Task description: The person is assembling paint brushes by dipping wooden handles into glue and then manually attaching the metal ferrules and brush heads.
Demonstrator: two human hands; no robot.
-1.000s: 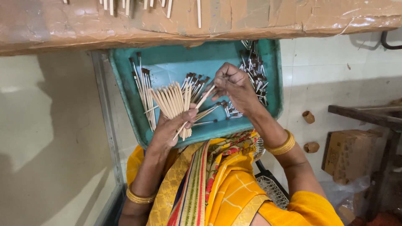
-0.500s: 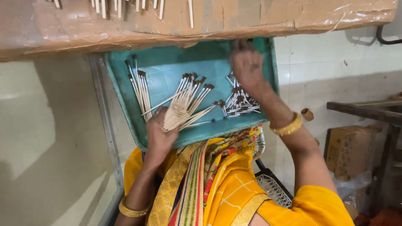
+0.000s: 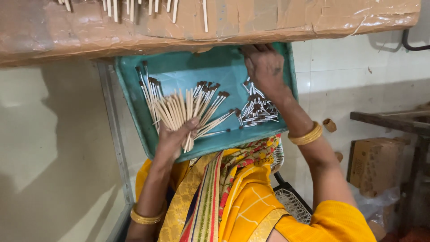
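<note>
Between the left hand's (image 3: 172, 139) fingers, a fanned bundle of thin dark-tipped wooden sticks (image 3: 188, 112) sits gripped over the teal plastic tray (image 3: 188, 74). Right hand (image 3: 264, 67) reaches the tray's far right corner, fingers hidden. Loose sticks (image 3: 257, 110) remain ungathered, so gathering looks only partly done.

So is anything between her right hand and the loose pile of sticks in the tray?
Nothing visible. The right hand reaches over the far side of the teal tray, just above the loose pile of sticks, with only bare tray between. The left hand holds its own fanned bundle aside.
</note>
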